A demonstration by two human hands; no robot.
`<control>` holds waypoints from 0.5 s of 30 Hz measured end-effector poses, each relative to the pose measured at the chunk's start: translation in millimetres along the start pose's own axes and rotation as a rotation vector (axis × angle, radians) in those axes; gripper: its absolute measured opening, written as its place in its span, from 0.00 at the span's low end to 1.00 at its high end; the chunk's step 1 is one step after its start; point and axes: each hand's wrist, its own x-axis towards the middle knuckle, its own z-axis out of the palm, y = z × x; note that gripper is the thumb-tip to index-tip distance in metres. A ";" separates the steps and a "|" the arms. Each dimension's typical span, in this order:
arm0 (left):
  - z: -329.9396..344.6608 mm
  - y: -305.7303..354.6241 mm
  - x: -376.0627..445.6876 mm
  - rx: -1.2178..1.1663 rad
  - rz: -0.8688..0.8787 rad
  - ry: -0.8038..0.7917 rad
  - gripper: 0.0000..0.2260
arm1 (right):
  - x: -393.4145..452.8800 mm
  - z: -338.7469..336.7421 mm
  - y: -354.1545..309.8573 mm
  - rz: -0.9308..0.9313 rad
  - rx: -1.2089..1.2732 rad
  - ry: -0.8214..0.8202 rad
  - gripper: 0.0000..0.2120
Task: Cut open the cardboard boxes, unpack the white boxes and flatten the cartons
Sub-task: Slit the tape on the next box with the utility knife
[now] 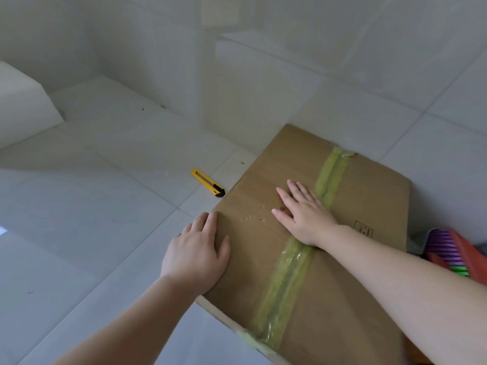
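A brown cardboard carton [369, 201] lies on the tiled floor, its top seam sealed with a strip of yellowish tape [287, 283]. My left hand [196, 252] rests flat on the carton's left edge, fingers straight. My right hand [303, 212] lies flat on top of the carton, palm down over the tape, fingers spread. A yellow and black utility knife [208, 183] lies on the floor just left of the carton, apart from both hands.
A white block [23, 106] stands at the far left on the floor. A purple, orange and green striped thing [448, 248] shows at the carton's right side. Pale floor tiles [92, 233] stretch to the left, a tiled wall behind.
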 end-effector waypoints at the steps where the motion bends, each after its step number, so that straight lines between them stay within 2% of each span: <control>1: 0.8 -0.4 -0.8 0.002 -0.003 0.007 0.25 | 3.0 -2.1 10.3 0.006 -0.011 0.003 0.32; 4: 2.1 -0.8 0.9 0.002 -0.008 0.017 0.28 | 21.2 -9.0 53.7 0.101 -0.045 0.034 0.33; 10: 4.5 -7.5 6.5 0.001 -0.022 0.041 0.33 | 72.0 -32.4 150.0 0.481 -0.054 0.122 0.37; 13: 5.3 -9.8 12.5 -0.008 -0.028 0.045 0.33 | 88.2 -36.1 168.8 0.531 -0.116 0.247 0.37; 15: 5.1 -8.5 12.5 0.010 -0.034 0.042 0.33 | 93.5 -36.5 166.5 0.554 -0.128 0.253 0.36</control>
